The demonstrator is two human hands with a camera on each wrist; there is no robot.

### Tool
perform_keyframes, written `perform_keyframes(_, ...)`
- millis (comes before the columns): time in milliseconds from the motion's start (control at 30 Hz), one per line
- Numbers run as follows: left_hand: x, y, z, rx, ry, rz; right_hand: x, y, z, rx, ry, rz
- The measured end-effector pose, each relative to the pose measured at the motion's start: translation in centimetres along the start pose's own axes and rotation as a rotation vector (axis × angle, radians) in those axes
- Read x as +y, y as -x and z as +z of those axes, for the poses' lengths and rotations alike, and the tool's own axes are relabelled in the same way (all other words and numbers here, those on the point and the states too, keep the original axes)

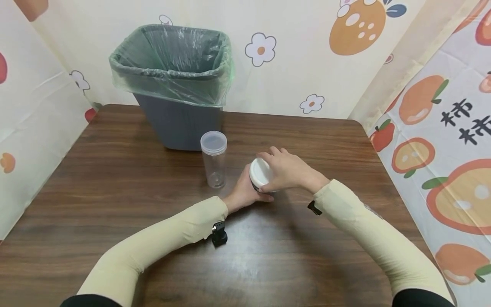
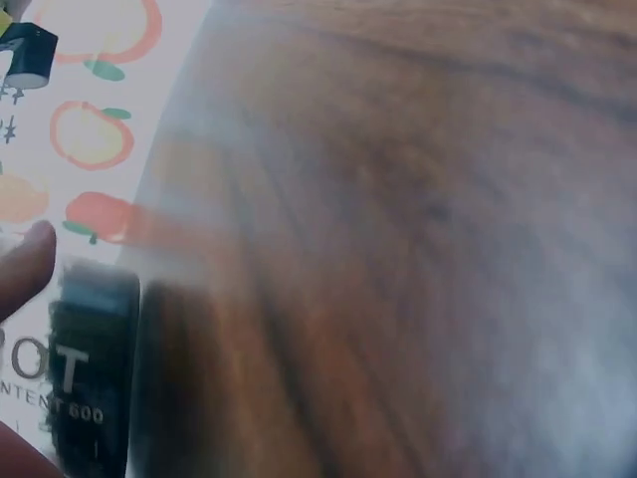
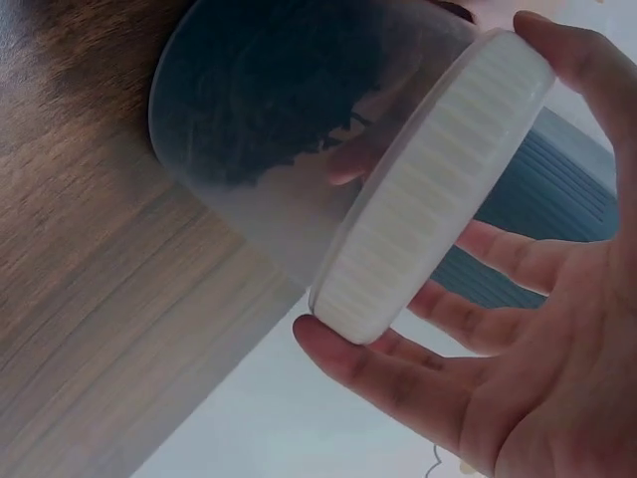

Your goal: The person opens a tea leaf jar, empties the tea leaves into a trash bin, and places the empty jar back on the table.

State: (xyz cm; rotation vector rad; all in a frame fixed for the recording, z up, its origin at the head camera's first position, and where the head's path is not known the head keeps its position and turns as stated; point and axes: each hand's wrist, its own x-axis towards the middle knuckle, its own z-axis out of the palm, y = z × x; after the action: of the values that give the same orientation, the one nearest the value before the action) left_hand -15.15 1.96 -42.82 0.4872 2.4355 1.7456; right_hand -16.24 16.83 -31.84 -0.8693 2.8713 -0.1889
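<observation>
A clear plastic jar (image 3: 289,110) with dark, loose contents stands tilted between my two hands. Its white ribbed lid (image 3: 433,194) sits at the mouth. My left hand (image 1: 242,192) grips the side of the jar. Fingertips of my right hand (image 1: 293,170) hold the lid by its rim, thumb on one edge and fingers on the other. In the left wrist view, the printed letters "OT" and "NTENT 600" show on the jar's wall (image 2: 90,398), beside a fingertip (image 2: 30,264). Most of the jar is hidden by the hands in the head view.
A tall clear container (image 1: 215,166) with a translucent lid stands just left of the jar. Behind it is a dark grey bin (image 1: 184,123) lined with a green bag (image 1: 172,83). All stand on a brown wooden table (image 1: 153,183); a printed cloth (image 1: 452,170) hangs along the right.
</observation>
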Motion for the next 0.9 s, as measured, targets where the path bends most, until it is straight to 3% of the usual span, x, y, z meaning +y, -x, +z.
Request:
perform_keyframes(133,0.9,0.6,-0.7,0.025,-0.08,0.026,0.0,0.7,-0.9,0.021,-0.085,-0.033)
perform_keyframes(300,2.7,1.4,-2.2,0.002,-0.057,0.052,-0.2,1.8,-2.5,0.066,-0.221,-0.073)
perform_keyframes(567,3.9,1.3,-4.1,-0.062,-0.185,0.21,-0.1,2.9,-2.6,0.124,-0.377,-0.168)
perform_keyframes(900,3.7,1.6,-5.0,-0.123,-0.229,0.196,0.2,2.9,-1.2,0.17,-0.436,-0.221)
